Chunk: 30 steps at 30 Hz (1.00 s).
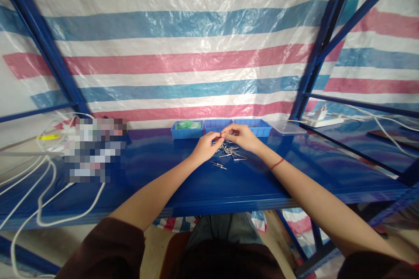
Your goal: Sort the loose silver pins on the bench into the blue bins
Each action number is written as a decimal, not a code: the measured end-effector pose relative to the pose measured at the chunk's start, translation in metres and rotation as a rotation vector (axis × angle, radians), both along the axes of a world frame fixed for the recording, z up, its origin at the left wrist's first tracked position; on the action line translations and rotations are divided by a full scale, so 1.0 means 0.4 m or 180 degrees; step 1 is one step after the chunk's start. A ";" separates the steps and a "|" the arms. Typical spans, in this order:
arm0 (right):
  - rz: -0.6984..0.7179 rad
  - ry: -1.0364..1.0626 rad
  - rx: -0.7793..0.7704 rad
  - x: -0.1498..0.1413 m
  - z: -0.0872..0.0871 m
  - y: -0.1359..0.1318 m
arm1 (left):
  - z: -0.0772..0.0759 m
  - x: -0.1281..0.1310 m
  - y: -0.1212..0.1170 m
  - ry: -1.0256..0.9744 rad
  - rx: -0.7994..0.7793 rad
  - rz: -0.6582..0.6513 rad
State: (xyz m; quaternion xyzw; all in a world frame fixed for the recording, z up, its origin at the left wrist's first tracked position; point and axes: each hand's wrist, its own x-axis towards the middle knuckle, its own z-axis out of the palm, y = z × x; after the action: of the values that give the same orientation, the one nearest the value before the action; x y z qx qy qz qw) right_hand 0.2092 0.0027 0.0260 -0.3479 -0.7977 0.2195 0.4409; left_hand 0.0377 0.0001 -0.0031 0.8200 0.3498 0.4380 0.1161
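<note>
My left hand (207,147) and my right hand (241,137) meet at the fingertips above the blue tabletop (157,178). Both are closed in a pinch, thumb against fingers. Whatever is between the fingertips is too small to make out. Just beneath them lies a loose pile of slim silver metal pins (230,150) that look like blind rivets, partly hidden by my hands. Closer to me, a few more silver pins (218,165) lie apart from the pile.
Behind my hands stand three blue bins; the left bin (187,134) holds a green-and-white bundle. A clear plastic lid (288,128) and a white power strip (322,120) sit at right. White cables (41,200) run along the left, beside a blurred-out area. Blue posts frame a striped sheet (183,61).
</note>
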 end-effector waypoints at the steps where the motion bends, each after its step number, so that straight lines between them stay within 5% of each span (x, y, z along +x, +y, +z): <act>1: 0.0046 -0.0027 0.0036 0.000 0.002 -0.003 | 0.000 0.000 -0.001 0.0002 0.0011 0.0017; 12: -0.0415 -0.0753 0.0457 0.025 0.000 0.018 | 0.001 -0.003 0.002 -0.0242 0.0105 0.0384; 18: -0.2133 -0.0691 0.0257 0.130 0.005 0.067 | -0.006 -0.001 0.002 -0.0164 -0.0062 0.0374; 22: -0.2687 -0.1094 0.0232 0.199 0.007 0.082 | -0.005 -0.003 0.001 -0.0090 -0.0070 0.0324; 24: -0.2411 -0.1272 0.0225 0.206 0.007 0.083 | -0.006 -0.003 0.002 -0.0059 -0.0063 0.0309; 30: -0.0135 -0.1972 -0.0642 0.151 -0.005 0.068 | -0.009 -0.004 0.007 -0.0024 0.0001 0.0289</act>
State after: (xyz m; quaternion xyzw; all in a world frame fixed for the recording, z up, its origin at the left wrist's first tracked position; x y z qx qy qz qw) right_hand 0.2698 0.0300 0.0240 -0.4566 -0.8608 0.1719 0.1449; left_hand 0.0362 0.0028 -0.0068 0.8016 0.3862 0.4460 0.0974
